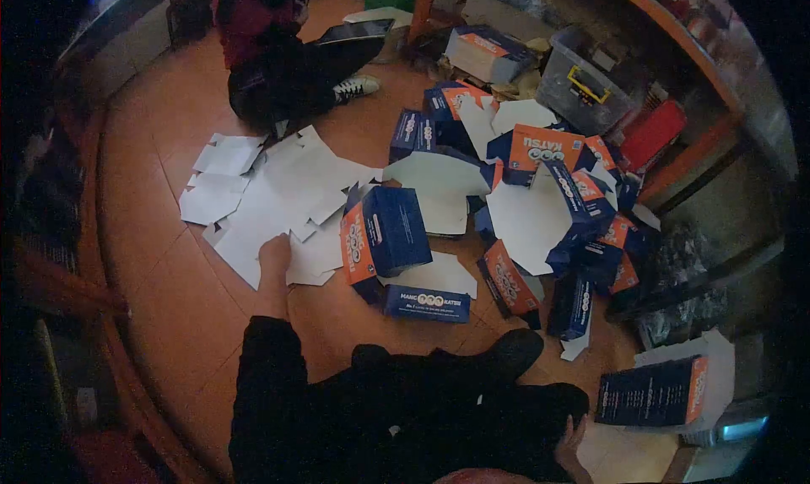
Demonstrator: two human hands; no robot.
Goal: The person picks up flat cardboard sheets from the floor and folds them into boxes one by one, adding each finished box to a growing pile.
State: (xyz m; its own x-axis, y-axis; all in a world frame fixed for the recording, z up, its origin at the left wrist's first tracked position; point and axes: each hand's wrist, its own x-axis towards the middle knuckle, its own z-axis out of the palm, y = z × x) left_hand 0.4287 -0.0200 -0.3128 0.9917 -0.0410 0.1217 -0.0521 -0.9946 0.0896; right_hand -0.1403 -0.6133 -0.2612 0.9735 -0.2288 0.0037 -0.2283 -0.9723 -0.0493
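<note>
My left hand [275,254] reaches forward onto a spread of flattened cartons [278,189], which lie white side up on the floor. Its fingers look closed at the edge of one carton. My right hand [572,443] rests against my right knee, fingers apart and holding nothing. Just right of the left hand stands a folded blue and orange carton [396,231] printed with "Mang Katsu". Before my legs lies a blue carton [428,304]. Beyond the right hand is another printed carton [648,393] on a white sheet.
A heap of blue and orange cartons [540,197] covers the floor ahead and right. Behind it stand a clear plastic bin [582,83] with a yellow handle and a red container [654,134]. Another person [278,70] sits on the floor at the far left.
</note>
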